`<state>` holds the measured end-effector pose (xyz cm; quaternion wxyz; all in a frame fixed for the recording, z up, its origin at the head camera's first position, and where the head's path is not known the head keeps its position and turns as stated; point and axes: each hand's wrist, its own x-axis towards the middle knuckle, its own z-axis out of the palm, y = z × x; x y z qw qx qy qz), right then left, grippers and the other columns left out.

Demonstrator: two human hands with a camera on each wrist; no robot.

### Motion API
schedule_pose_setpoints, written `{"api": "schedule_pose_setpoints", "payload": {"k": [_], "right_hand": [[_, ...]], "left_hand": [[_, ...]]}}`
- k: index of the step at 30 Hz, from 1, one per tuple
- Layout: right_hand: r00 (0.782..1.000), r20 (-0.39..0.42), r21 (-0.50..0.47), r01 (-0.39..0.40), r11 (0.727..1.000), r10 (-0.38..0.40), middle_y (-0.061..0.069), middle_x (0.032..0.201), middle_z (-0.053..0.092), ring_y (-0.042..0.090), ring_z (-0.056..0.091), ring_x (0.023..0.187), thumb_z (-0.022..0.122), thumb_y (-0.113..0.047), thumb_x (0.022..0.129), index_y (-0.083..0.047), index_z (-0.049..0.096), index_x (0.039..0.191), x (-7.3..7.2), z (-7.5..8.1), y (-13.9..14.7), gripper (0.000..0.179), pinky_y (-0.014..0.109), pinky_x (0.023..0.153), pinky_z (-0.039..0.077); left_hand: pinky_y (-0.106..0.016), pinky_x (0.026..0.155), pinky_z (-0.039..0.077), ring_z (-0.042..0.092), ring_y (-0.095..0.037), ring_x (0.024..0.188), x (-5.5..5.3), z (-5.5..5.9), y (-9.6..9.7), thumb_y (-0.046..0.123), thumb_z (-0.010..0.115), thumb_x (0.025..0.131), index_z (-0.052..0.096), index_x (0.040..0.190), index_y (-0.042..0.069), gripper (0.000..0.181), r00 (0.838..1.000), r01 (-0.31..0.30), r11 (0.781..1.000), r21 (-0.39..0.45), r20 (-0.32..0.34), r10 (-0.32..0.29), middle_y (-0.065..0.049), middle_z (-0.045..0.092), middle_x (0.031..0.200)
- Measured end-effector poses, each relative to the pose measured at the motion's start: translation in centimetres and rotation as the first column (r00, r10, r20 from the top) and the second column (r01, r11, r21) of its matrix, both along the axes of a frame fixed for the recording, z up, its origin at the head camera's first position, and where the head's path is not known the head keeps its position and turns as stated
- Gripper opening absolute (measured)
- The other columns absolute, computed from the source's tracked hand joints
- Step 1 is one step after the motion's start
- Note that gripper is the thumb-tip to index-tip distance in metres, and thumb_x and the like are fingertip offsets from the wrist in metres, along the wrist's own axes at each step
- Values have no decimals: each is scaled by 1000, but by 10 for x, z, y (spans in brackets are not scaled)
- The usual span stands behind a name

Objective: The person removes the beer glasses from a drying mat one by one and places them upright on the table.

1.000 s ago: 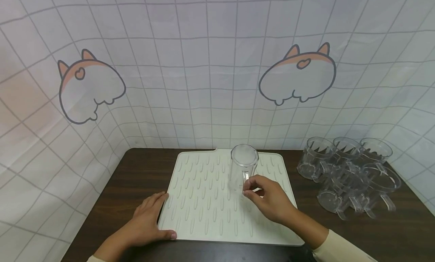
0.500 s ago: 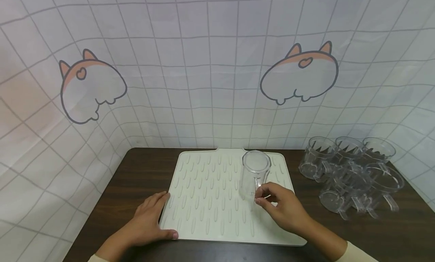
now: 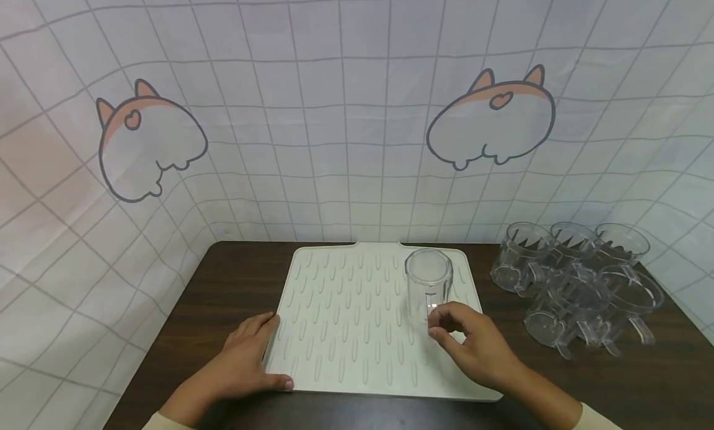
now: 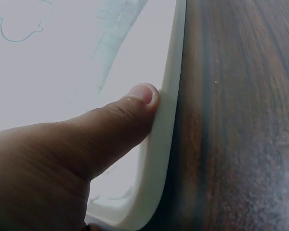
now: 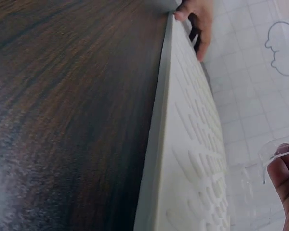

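A clear glass mug [image 3: 426, 287] stands base-up over the right part of a white ribbed drying mat [image 3: 346, 355] in the head view. My right hand [image 3: 471, 343] pinches its handle between thumb and fingertips. In the right wrist view, the handle shows faintly between those fingers [image 5: 282, 175]. At the mat's front left corner rests my left hand [image 3: 240, 362], fingers along the left side and thumb on the front edge. The left wrist view shows that thumb [image 4: 120, 118] lying straight over the mat's raised rim.
Several clear mugs [image 3: 521, 256] stand rim-up, close together, right of the mat on the dark wooden table [image 3: 234, 275]. Behind and beside the table hangs a white gridded curtain [image 3: 312, 139] with cartoon animal prints.
My right hand has moved the mug right and slightly nearer over the mat, still by its handle. The left hand has stayed at the mat's corner.
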<state>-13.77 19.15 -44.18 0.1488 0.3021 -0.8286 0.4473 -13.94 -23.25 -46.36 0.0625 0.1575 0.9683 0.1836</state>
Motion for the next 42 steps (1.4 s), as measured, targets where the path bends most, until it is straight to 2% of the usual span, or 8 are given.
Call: {"api": "schedule_pose_setpoints", "payload": {"k": [5, 9, 12, 17, 24, 28, 33, 42], "right_hand": [[999, -43, -2, -12, 1000, 12, 2, 95, 69, 8, 66, 85, 75, -3, 93, -16, 64, 104, 1, -3, 1, 21, 28, 76, 56], [995, -98, 16, -9, 1000, 11, -4, 96, 66, 7, 63, 84, 76, 3, 89, -18, 65, 105, 1, -5, 1, 28, 25, 74, 53], [991, -135, 23, -4, 1000, 7, -9, 97, 64, 6, 61, 83, 77, 8, 85, -18, 65, 106, 2, -5, 1, 35, 23, 73, 51], [987, -159, 8, -14, 1000, 15, -6, 97, 65, 7, 60, 84, 76, 8, 85, -14, 68, 108, 1, -6, 0, 33, 19, 75, 48], [985, -172, 12, -6, 1000, 8, -3, 103, 66, 6, 58, 81, 74, 10, 86, -12, 70, 111, 3, -5, 0, 33, 21, 70, 49], [983, -183, 10, 0, 1000, 2, -2, 105, 67, 6, 59, 83, 74, 12, 85, -12, 71, 112, 3, -5, -1, 36, 17, 72, 48], [980, -197, 3, 11, 1000, -10, -4, 107, 66, 8, 60, 85, 74, 14, 84, -12, 71, 113, 3, -6, -1, 38, 17, 72, 47], [978, -209, 7, 26, 1000, -24, -5, 110, 66, 9, 62, 88, 74, 14, 83, -11, 72, 115, 5, -4, -3, 41, 19, 72, 48]], "left_hand": [[-72, 104, 31, 34, -45, 141, 1, 7, 1, 73, 85, 62, 43, 152, 2, 122, 1000, 13, 1000, 0, -5, -13, -23, 40, 153], [-71, 105, 31, 35, -43, 141, 0, 12, 4, 71, 85, 65, 43, 153, 3, 119, 999, 29, 1000, 9, -23, -29, -21, 41, 152], [-70, 104, 33, 37, -42, 140, -1, 13, 8, 67, 85, 69, 44, 153, 4, 112, 998, 46, 999, 21, -52, -45, -20, 43, 151], [-67, 106, 34, 39, -40, 139, -3, 14, 17, 56, 87, 75, 45, 152, 5, 102, 993, 75, 995, 61, -100, -68, -17, 46, 150], [-61, 110, 34, 41, -37, 140, -7, 19, 31, 55, 83, 81, 45, 152, 9, 92, 991, 73, 990, 120, -120, -59, -11, 48, 151], [-58, 111, 37, 42, -35, 141, -10, 25, 42, 53, 82, 84, 43, 154, 13, 90, 992, 58, 987, 152, -118, -40, -10, 48, 152], [-51, 108, 42, 47, -27, 138, -15, 32, 58, 51, 81, 85, 42, 156, 16, 89, 993, 52, 977, 209, -113, -29, -4, 49, 151], [-46, 103, 47, 54, -18, 130, -23, 37, 88, 54, 77, 89, 42, 155, 16, 85, 988, 109, 944, 312, -141, -68, 2, 50, 149]]}}
